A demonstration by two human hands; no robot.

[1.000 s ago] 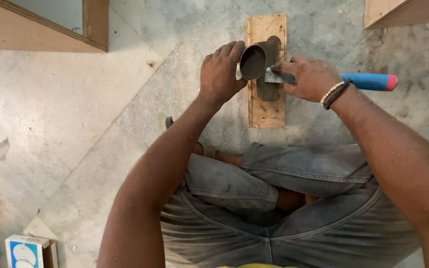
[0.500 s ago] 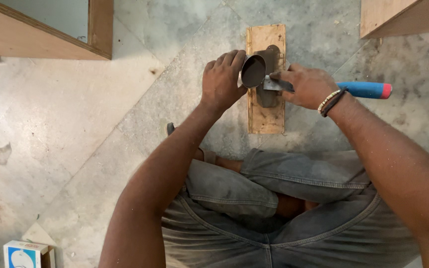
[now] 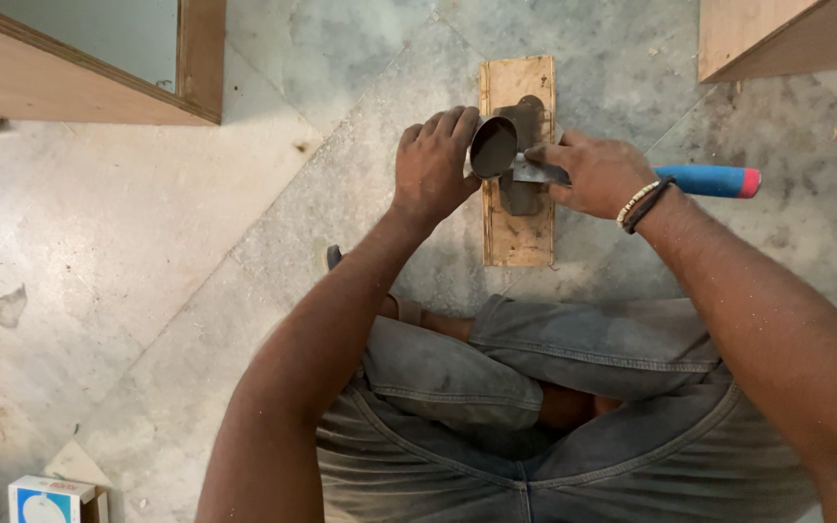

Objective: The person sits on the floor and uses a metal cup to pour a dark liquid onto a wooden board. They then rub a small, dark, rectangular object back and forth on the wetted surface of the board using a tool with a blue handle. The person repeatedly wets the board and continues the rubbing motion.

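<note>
The left hand (image 3: 433,165) remains clasped around the small round dark-grey container (image 3: 493,147) above the rectangular plywood offcut (image 3: 517,232), while the right hand (image 3: 593,174), gripping the blue-and-red-handled flat steel scraper (image 3: 709,180), has brought its blade to the container's rim, indicating filler pickup underway.

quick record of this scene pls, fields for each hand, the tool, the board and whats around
left hand: grips a round grey cup-like piece, open side facing the camera
right hand: holds a tool with a blue, red-tipped handle; its metal blade meets the piece's rim
board: small plywood piece flat on the floor, grey smear on it, under both hands
floor: grey stone tiles, dusty
posture: person sits cross-legged in grey trousers
around: wooden panels at the top corners, small box at bottom left
</note>
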